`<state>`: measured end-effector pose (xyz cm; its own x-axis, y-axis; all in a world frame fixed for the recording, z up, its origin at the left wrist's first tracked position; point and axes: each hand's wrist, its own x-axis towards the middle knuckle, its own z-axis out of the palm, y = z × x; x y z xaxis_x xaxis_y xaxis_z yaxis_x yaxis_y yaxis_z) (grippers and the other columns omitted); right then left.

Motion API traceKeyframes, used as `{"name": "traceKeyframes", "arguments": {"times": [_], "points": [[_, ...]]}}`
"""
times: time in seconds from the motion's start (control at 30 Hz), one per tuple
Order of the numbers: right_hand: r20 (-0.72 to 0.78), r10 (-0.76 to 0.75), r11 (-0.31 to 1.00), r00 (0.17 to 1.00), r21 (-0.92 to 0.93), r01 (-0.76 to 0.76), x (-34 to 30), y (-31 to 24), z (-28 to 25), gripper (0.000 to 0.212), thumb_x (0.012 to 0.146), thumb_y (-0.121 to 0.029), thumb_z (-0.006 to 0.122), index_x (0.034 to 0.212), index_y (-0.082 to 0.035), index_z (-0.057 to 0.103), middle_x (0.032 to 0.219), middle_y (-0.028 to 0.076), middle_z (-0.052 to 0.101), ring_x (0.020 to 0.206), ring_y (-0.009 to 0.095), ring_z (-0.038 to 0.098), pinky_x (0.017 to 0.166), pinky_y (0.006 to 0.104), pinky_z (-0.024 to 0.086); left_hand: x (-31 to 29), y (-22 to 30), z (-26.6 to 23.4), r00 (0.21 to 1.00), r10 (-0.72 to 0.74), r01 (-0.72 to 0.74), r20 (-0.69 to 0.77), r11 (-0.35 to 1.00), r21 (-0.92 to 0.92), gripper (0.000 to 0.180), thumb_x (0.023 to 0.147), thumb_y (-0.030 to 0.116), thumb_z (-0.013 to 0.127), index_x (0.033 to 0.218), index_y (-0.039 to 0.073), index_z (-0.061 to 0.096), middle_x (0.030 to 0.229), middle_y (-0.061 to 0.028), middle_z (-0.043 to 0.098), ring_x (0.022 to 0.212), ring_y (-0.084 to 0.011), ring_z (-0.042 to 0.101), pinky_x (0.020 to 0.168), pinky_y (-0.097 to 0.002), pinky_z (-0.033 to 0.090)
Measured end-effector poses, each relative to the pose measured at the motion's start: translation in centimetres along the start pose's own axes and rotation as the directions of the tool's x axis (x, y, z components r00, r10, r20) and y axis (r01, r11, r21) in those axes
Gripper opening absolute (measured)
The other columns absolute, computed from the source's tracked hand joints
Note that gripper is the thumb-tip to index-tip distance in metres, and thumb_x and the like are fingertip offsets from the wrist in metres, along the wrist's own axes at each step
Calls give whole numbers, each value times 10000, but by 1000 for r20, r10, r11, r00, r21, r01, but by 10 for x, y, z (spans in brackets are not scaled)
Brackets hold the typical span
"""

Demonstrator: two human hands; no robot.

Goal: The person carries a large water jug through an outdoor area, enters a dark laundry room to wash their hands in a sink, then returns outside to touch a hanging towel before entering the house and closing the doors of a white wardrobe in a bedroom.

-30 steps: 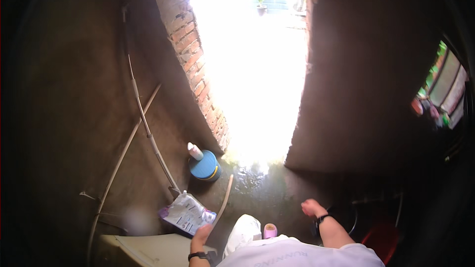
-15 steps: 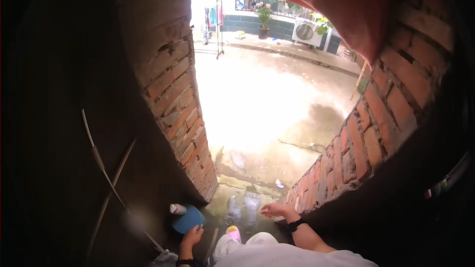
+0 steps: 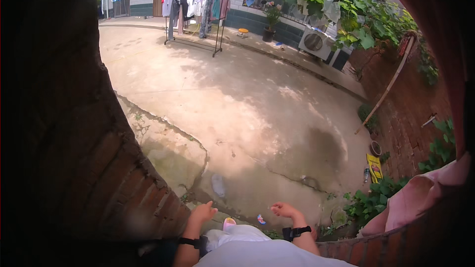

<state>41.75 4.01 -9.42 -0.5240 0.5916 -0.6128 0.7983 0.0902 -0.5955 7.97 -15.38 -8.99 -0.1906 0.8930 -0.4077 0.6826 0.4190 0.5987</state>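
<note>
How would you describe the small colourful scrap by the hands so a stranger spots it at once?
Start at the concrete yard and come down to its near edge. Between the left hand and the right hand lies a scrap. It is the only red-and-blue bit there, right of the pink shoe tip.

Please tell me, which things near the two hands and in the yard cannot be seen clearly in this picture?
- Head view: small coloured object between left hand and right hand, too small to identify.
- Pink shoe: mostly hidden by the person's clothing.
- Clothes rack: garments too small and far.
- Brick wall: left part lost in dark shadow.
</note>
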Motion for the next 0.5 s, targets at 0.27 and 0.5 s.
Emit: {"name": "traceKeyframes", "arguments": {"times": [0.27,0.5], "points": [[65,-190,968,980,-155,198,112,-146,-165,422,901,-326,542,1208,-38,525,972,87,641,860,168,611,791,303,473,60,36,-103,989,-138,130,-48,980,-151,598,907,432,436,1318,1,385,1219,-221,526,1130,-332,511,947,-394,401],[129,-637,565,760,749,346,217,-261,-288,439,935,-297,483,1299,-55,440,1100,131,609,1005,251,592,896,378,454,208,11,-197,894,384,-209,-229,-94,-973,524,957,382,372,1306,-5,417,1282,-175,496,1190,-250,484,995,-431,352]]}}
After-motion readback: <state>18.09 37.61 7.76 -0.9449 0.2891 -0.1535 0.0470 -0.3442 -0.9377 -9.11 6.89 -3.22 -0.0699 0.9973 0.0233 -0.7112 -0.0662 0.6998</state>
